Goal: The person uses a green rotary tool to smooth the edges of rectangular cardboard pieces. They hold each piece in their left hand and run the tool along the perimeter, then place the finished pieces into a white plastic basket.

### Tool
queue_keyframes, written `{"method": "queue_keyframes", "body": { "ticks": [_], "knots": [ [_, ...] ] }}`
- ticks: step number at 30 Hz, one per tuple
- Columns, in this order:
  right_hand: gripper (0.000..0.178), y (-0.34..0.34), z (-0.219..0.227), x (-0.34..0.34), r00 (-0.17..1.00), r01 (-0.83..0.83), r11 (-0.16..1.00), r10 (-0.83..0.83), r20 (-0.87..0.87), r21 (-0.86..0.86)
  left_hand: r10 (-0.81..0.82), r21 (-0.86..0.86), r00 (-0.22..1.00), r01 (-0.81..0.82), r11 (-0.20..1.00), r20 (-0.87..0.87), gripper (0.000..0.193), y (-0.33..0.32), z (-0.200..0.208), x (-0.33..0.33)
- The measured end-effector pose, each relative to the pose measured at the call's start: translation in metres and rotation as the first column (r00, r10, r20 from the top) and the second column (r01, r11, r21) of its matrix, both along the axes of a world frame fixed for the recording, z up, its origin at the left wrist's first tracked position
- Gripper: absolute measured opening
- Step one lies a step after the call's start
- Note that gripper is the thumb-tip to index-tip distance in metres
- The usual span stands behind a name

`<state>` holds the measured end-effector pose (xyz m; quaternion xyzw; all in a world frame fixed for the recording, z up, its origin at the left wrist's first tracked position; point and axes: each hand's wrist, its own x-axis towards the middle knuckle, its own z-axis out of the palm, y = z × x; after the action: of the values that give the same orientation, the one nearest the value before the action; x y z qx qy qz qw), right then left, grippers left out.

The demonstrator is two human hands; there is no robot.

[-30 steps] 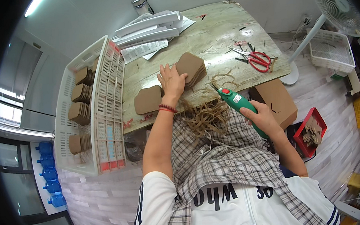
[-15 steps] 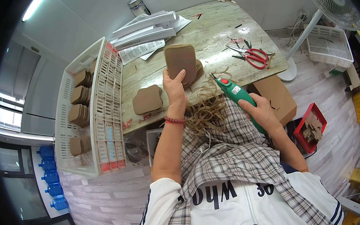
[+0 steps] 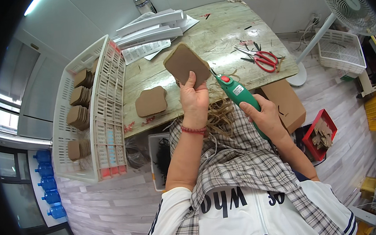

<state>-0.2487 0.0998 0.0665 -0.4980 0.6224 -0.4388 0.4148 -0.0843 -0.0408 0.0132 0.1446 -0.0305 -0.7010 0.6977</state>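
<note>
My left hand (image 3: 194, 97) is closed on a flat brown rounded pad (image 3: 186, 63), thumb on its face, holding it tilted above the table. In my right hand (image 3: 265, 116) is a green handheld electric cutter (image 3: 237, 91) with a red button. Its narrow tip touches or nearly touches the pad's right edge; I cannot tell which. Beyond the held pad, a stack of similar pads is mostly hidden. Another brown pad pile (image 3: 151, 102) lies on the table to the left. Thin brown trimmed strips (image 3: 219, 117) hang over my checked apron in my lap.
A white plastic crate (image 3: 108, 110) with several pad stacks stands at left. Red-handled scissors (image 3: 265, 60) and papers (image 3: 152, 29) lie on the worn table (image 3: 216, 31). At right are a cardboard box (image 3: 286, 105), a red tray of scraps (image 3: 324, 135) and a fan (image 3: 350, 3).
My left hand has turned the pad so a corner points up and moved slightly right and nearer. The cutter has shifted left, its tip now at the pad's edge.
</note>
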Motion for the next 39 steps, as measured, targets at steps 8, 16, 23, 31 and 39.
{"method": "queue_keyframes", "body": {
  "ticks": [8,16,23,31,39],
  "knots": [
    [0.039,-0.004,-0.005,-0.001,0.999,0.047,0.997,-0.047,0.009,-0.066,-0.064,0.001,0.998,0.064,0.998,0.004,0.040,0.013,-0.008,-0.012],
    [0.037,-0.013,0.000,-0.005,0.998,0.061,0.995,-0.060,0.004,-0.076,-0.139,0.023,0.989,0.138,0.990,0.045,0.041,0.035,-0.023,-0.023],
    [0.035,-0.014,0.016,-0.012,0.999,0.054,0.998,-0.054,0.000,-0.024,-0.200,0.004,0.952,0.204,0.979,0.231,0.038,0.047,-0.032,-0.016],
    [0.034,-0.003,0.013,-0.040,0.995,-0.094,0.992,0.096,-0.019,0.078,-0.226,-0.066,0.761,0.333,0.941,0.609,0.038,0.033,-0.034,0.045],
    [0.037,0.006,0.009,-0.051,0.979,-0.203,0.969,0.199,0.038,0.140,-0.310,0.011,0.554,0.477,0.879,0.773,0.045,0.036,-0.007,0.075]
  ]
}}
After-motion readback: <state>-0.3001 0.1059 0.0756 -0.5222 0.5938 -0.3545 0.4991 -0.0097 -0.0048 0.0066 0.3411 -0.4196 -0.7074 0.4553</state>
